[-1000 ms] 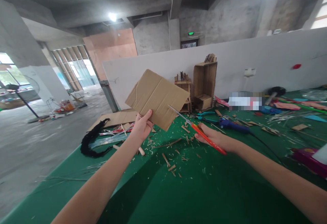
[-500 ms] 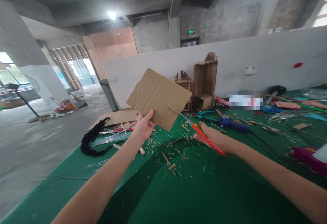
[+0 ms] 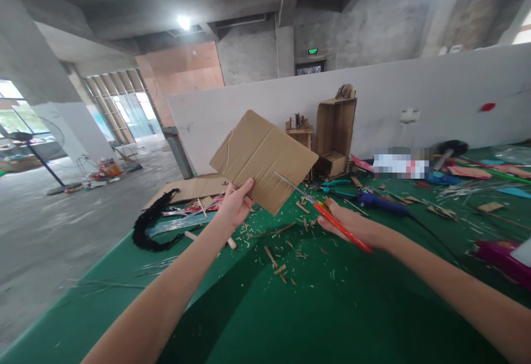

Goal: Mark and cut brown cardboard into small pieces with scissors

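Cardboard sheet, tan, flat, four-sided and creased [image 3: 263, 154]: held up at a slant above the green tabletop [image 3: 290, 320], broad face toward the camera. Left hand [image 3: 238, 203]: closed on the lower edge of the sheet, thumb on the near face, remaining fingers partly hidden. Right hand [image 3: 349, 219]: closed around long scissors with red-orange handles and slim metal blades [image 3: 343, 228]. Blades directed up and leftward, one overlapping the near face of the sheet near its lower right edge; contact or cut at that point: cannot tell.

Behind, near the pale upright panel [image 3: 249, 93]: tall open-fronted brown cardboard box [image 3: 334, 129], upright, and beside it a smaller brown cardboard structure [image 3: 299, 130], partly hidden by the sheet. Beyond the right hand: teal-handled pliers [image 3: 338, 183] and blue glue gun with dark cord [image 3: 382, 203], both lying flat. Below the sheet: small brown and pale scraps [image 3: 280, 269], scattered. To the left: curved black fuzzy strip [image 3: 144, 225], lying near a flat tan cardboard piece [image 3: 193, 188]. At far right: magenta object [image 3: 500, 259], partly visible, type unclear.
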`<state>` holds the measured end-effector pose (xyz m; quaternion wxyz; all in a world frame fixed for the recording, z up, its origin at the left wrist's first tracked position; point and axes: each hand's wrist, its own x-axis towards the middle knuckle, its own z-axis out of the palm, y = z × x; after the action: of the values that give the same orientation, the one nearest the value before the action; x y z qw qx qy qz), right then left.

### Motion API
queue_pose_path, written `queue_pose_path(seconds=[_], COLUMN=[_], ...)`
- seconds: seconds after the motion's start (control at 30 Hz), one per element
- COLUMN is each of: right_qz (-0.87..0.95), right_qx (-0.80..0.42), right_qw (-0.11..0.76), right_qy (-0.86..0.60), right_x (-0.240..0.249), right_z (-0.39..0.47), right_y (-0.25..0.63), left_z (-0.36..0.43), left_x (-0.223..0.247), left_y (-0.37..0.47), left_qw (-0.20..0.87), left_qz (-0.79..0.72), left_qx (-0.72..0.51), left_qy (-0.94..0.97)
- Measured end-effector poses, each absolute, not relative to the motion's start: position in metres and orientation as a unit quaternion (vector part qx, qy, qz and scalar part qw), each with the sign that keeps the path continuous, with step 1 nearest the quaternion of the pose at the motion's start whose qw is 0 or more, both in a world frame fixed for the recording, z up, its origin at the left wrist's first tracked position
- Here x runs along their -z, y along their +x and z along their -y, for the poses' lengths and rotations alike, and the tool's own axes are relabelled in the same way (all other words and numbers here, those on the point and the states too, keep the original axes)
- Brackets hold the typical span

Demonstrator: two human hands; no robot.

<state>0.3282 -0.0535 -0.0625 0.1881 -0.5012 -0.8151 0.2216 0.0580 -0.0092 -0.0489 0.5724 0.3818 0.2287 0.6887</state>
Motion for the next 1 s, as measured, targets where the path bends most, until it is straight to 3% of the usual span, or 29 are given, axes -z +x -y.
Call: queue_pose_path(seconds=[0.53, 0.8, 1.0], right_qz=[0.809, 0.840, 0.840], right_qx=[-0.175, -0.193, -0.064], right_qw=[0.183, 0.170, 0.133], right_qy=[-0.530, -0.477, -0.522], right_x=[0.074, 0.059, 0.056], right_z=[0.043, 0.054, 0.052], right_y=[0.329, 0.331, 0.329], left_z=[0.011, 0.017, 0.020], left_x=[0.051, 0.047, 0.045], left_y=[0.060, 0.065, 0.068], left_qw=[0.570, 0.566, 0.567], left_qz=[-0.231, -0.224, -0.235], left_qx=[-0.690, -0.678, -0.676], left_qy=[0.381, 0.411, 0.408])
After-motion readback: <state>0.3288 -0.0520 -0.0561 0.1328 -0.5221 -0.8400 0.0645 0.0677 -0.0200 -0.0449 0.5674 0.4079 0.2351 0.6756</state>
